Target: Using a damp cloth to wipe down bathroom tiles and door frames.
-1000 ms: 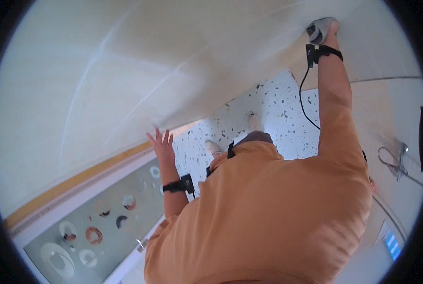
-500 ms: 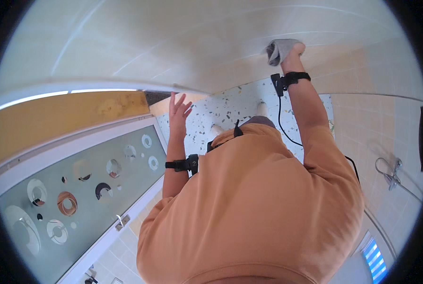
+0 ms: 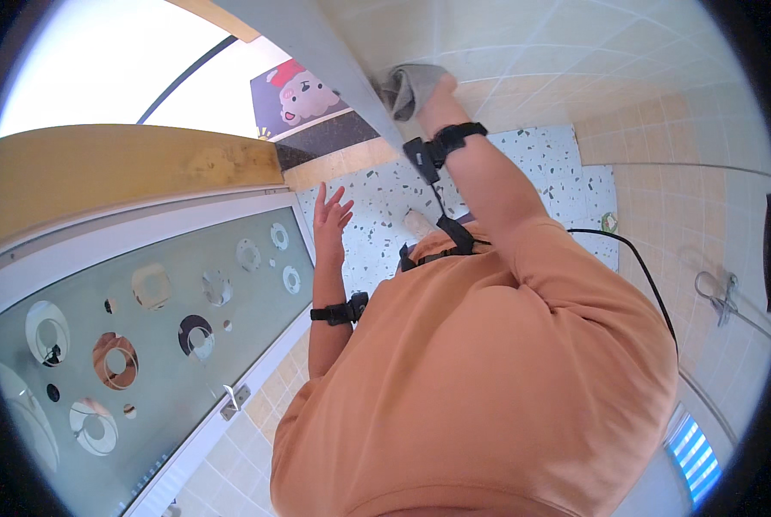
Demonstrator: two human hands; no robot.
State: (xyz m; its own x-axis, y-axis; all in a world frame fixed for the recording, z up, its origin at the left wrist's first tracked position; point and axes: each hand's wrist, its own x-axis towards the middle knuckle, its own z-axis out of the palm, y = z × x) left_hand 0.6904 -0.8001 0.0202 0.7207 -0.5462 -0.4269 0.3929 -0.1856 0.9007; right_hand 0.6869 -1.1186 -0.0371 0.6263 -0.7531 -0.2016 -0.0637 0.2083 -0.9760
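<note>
A grey cloth (image 3: 418,89) covers most of my right hand (image 3: 442,96), which presses it against the tiled wall (image 3: 523,43) beside the white upright frame edge (image 3: 338,65). The fingers under the cloth are hidden, but it is bunched round them. My left hand (image 3: 330,222) hangs in the air over the floor with its fingers spread and nothing in it. Near it stands the frosted glass door (image 3: 170,276) with its white frame. Black straps with small devices sit round both wrists.
A speckled terrazzo floor (image 3: 545,155) lies below. At the doorway are a dark sill (image 3: 325,140) and a mat with a cartoon bear (image 3: 303,95). A shower fitting (image 3: 721,302) is on the right wall. A black cable (image 3: 631,246) runs from my right side.
My right hand has moved left with the grey cloth, from the wall to the white frame edge. The view has shifted and the doorway now shows more. My left hand stays open.
</note>
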